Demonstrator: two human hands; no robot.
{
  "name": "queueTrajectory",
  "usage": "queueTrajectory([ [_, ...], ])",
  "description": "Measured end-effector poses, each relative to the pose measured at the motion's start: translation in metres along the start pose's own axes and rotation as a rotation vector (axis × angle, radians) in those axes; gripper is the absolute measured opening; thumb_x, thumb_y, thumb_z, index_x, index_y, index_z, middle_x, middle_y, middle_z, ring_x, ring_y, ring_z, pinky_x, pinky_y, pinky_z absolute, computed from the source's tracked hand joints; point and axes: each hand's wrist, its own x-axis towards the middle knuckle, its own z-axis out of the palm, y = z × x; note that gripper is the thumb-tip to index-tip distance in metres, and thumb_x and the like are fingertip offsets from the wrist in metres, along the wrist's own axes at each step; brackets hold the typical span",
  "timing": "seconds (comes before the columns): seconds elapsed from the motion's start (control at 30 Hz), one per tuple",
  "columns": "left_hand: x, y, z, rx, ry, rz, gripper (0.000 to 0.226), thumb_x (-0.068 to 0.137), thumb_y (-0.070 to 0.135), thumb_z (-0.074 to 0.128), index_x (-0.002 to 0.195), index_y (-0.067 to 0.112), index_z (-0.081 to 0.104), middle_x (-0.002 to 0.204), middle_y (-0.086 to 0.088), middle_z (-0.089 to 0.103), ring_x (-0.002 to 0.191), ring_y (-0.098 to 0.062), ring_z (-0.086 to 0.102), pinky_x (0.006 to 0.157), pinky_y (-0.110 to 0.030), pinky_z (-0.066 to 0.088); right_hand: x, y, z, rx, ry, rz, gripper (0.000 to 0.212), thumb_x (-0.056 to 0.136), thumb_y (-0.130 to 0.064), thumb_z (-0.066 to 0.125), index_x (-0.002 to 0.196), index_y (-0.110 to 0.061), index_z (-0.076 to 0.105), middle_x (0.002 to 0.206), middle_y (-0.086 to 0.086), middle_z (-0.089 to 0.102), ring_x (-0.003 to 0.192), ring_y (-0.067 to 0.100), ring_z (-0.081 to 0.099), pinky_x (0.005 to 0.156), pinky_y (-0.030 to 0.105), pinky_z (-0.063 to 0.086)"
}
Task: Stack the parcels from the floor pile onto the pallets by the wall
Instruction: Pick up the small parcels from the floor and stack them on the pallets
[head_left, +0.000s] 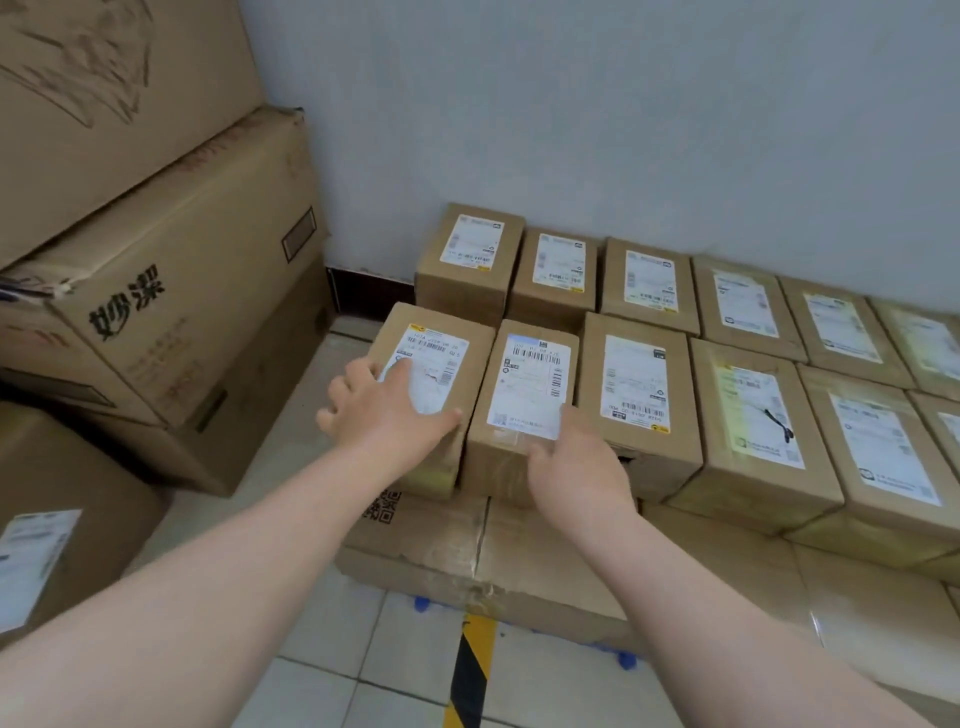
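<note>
Fingers of your left hand (387, 402) lie spread flat on the front-row end parcel (434, 374) at ten o'clock; your right hand (576, 462), fingers loosely apart, touches the neighbouring parcel's (524, 400) near edge.

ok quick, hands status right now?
Left hand: open, flat on the front-left parcel, not gripping.
Right hand: open, fingers on the near edge of the next parcel.

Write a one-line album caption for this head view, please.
Both hands, left and right, rest on small labelled brown cardboard parcels laid in rows atop flattened cardboard sheets beside the pale wall.
</note>
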Motion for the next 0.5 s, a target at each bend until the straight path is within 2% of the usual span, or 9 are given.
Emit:
queueTrajectory([
  [0.07,0.003,-0.008,-0.001,-0.004,-0.037,0.073,0.095,0.069,0.082,0.057,0.147,0.038,0.028,0.153,-0.003,0.019,0.137,-0.031,0.021,0.108,-0.046,0.026,-0.003,0.002,0.0,-0.237,0.082,-0.088,0.054,0.1,-0.032,0.044,0.149,-0.018,0.027,0.138,0.009,0.048,0.118,0.027,0.049,0.093,0.039,0.046],
  [0.1,0.005,-0.014,-0.004,-0.036,-0.076,0.126,0.103,0.067,0.082,0.06,0.151,0.037,0.022,0.156,-0.002,0.015,0.141,-0.029,0.017,0.111,-0.046,0.026,-0.003,0.002,-0.001,-0.33,0.113,-0.132,0.061,0.1,-0.04,0.043,0.152,-0.018,0.022,0.148,0.009,0.037,0.13,0.029,0.039,0.105,0.041,0.039],
  [0.17,0.009,-0.03,-0.016,-0.098,-0.198,0.216,0.123,0.06,0.072,0.076,0.155,0.037,0.006,0.161,0.004,-0.003,0.148,-0.024,0.005,0.118,-0.047,0.022,0.0,0.002,-0.005,-0.444,0.077,-0.218,0.078,0.098,-0.054,0.042,0.157,-0.019,0.006,0.164,0.008,0.007,0.149,0.03,0.009,0.12,0.043,0.015],
  [0.23,0.011,-0.046,-0.022,0.005,-0.276,0.289,0.136,0.056,0.058,0.087,0.154,0.042,-0.006,0.16,0.01,-0.024,0.15,-0.022,-0.003,0.119,-0.046,0.022,0.005,0.004,-0.002,-0.54,-0.011,-0.279,0.092,0.095,-0.06,0.044,0.157,-0.02,-0.01,0.164,0.007,-0.016,0.151,0.028,-0.014,0.121,0.042,-0.005],
  [0.3,0.015,-0.053,-0.02,0.12,-0.271,0.337,0.136,0.06,0.045,0.09,0.153,0.044,-0.009,0.158,0.008,-0.029,0.149,-0.028,0.011,0.114,-0.042,0.034,0.011,0.007,0.005,-0.629,-0.059,-0.303,0.094,0.097,-0.054,0.049,0.155,-0.02,-0.017,0.163,0.01,-0.022,0.15,0.03,-0.02,0.12,0.042,-0.009],
  [0.37,0.017,-0.053,-0.014,0.146,-0.239,0.358,0.129,0.067,0.038,0.088,0.153,0.043,-0.008,0.16,0.006,-0.025,0.142,-0.031,0.028,0.106,-0.038,0.041,0.016,0.009,0.011,-0.677,-0.067,-0.3,0.089,0.101,-0.039,0.049,0.154,-0.021,-0.02,0.163,0.012,-0.021,0.15,0.034,-0.018,0.121,0.043,-0.007],
  [0.5,0.024,-0.052,-0.006,0.101,-0.184,0.409,0.113,0.077,0.035,0.081,0.155,0.041,-0.001,0.162,0.009,-0.014,0.141,-0.028,0.027,0.109,-0.037,0.035,0.026,0.009,0.016,-0.671,-0.041,-0.275,0.086,0.101,-0.017,0.046,0.154,-0.02,-0.022,0.162,0.013,-0.021,0.149,0.038,-0.018,0.121,0.044,-0.001],
])
